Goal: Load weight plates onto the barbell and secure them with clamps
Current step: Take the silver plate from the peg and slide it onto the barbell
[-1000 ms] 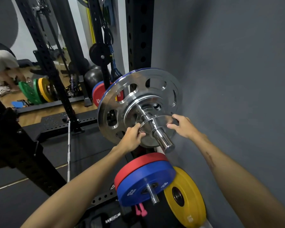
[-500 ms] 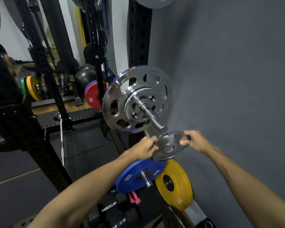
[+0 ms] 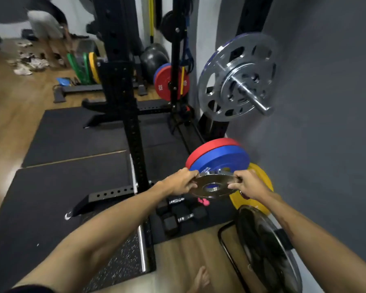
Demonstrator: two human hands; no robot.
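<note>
A small chrome weight plate (image 3: pixel 207 194) lies nearly flat in the air between both hands, low in front of me. My left hand (image 3: pixel 181 182) grips its left rim and my right hand (image 3: pixel 248 185) grips its right rim. Up and to the right, the barbell sleeve (image 3: pixel 256 101) sticks out bare toward me. A large chrome holed plate (image 3: pixel 211 92) with a smaller chrome plate (image 3: pixel 230 85) in front of it sits on that sleeve, close to the grey wall. No clamp shows on the sleeve.
A red and a blue plate (image 3: pixel 220 157) sit on a low storage peg beyond my hands, with a yellow plate (image 3: pixel 260 172) against the wall. Dumbbells (image 3: pixel 178 218) and a black fan (image 3: pixel 266 250) lie on the floor below. A black rack upright (image 3: pixel 123 102) stands left. A person bends at far left.
The small chrome plate has come off the barbell sleeve in both hands and dropped down to waist height, tilting flat. My view has swung downward and left.
</note>
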